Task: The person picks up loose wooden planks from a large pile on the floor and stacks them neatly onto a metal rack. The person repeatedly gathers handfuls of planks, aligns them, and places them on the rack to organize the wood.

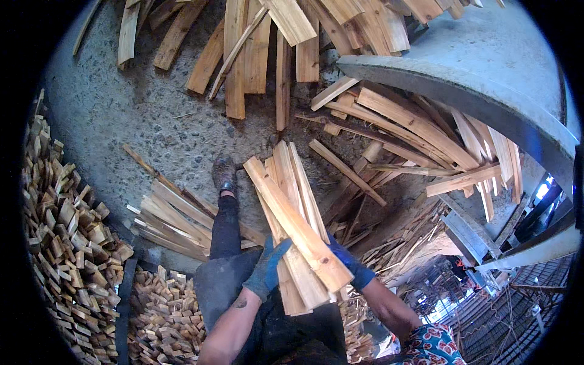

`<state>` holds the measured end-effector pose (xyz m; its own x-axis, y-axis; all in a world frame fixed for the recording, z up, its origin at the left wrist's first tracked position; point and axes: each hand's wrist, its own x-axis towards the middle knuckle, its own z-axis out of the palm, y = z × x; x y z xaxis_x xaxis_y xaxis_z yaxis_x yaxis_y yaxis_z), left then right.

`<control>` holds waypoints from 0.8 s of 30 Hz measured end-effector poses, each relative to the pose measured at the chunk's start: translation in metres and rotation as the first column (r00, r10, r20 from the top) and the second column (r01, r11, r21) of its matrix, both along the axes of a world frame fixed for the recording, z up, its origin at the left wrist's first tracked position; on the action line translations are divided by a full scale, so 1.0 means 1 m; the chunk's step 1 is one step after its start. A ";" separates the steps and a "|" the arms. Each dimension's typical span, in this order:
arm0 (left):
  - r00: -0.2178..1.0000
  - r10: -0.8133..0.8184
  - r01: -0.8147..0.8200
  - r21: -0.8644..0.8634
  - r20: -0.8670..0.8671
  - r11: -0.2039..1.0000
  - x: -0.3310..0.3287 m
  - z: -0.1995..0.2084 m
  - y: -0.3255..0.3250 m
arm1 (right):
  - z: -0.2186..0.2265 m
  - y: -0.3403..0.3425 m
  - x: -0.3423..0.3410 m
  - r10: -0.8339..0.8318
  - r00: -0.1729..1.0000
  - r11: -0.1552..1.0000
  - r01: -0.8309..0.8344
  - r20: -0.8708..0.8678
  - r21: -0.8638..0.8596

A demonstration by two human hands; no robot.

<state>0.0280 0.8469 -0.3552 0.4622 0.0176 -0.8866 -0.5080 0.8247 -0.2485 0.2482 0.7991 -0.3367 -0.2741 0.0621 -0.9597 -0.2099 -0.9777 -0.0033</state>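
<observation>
In front of my body I carry a bundle of several wooden boards (304, 234), their far ends fanned a little apart. My left hand (265, 266), in a blue work glove, is wrapped round the bundle's left side. My right hand (351, 263), gloved in blue as well, grips it from the right; the boards hide part of its fingers. One wider board lies slantwise on top of the others. Beside my leg, to the left, a loose fan of thin boards (176, 213) rests on the floor.
Long boards (243, 55) lie spread at the far side of the concrete floor (146, 115). More pile up (420, 128) under a curved metal edge (462, 91) at right. Tightly stacked wood (67, 243) stands at left, with another stack (164, 310) close by my leg.
</observation>
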 end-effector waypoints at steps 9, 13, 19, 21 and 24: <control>0.991 0.077 -0.056 -0.182 0.112 0.982 0.005 -0.028 -0.034 | 0.012 -0.002 -0.006 -0.017 0.979 0.970 -0.033 0.203 0.242; 0.993 0.013 0.010 -0.194 0.117 0.981 0.017 -0.015 -0.015 | 0.003 -0.003 -0.010 -0.104 0.972 0.993 0.089 0.209 0.081; 0.990 0.003 0.030 -0.230 0.141 0.973 0.021 -0.014 -0.040 | 0.002 0.010 -0.012 -0.354 0.935 0.933 0.355 0.029 -0.052; 0.991 -0.048 0.072 -0.194 0.127 0.978 0.025 0.008 -0.025 | 0.020 0.010 -0.014 -0.366 0.929 0.928 0.369 0.053 -0.062; 0.986 -0.070 0.116 -0.324 0.150 0.939 0.022 0.050 -0.033 | 0.066 0.002 -0.004 -0.223 0.972 0.973 0.227 0.070 -0.051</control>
